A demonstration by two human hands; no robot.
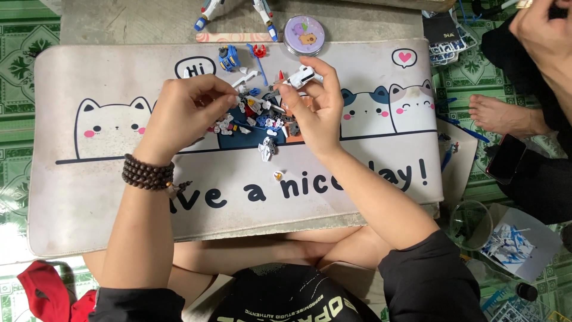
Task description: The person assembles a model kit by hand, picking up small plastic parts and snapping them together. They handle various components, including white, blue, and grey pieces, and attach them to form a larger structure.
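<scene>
A pile of small model-kit parts [257,119], white, blue, grey and red, lies in the middle of a white desk mat [89,203] printed with cartoon cats. My left hand [187,113], with a dark bead bracelet on the wrist, hovers over the pile's left side with its fingertips pinched; any piece between them is too small to make out. My right hand [313,107] is at the pile's right side and holds a white model part [301,76] between thumb and fingers. One white piece [266,149] and a tiny yellowish piece [277,175] lie apart, nearer me.
A round lilac tin [304,34] and a model figure's legs [235,13] stand past the mat's far edge. Another person's bare foot [503,114], hand [545,36] and a dark phone [505,157] are at right. A clear cup [471,222] and plastic parts frames [512,244] lie at lower right.
</scene>
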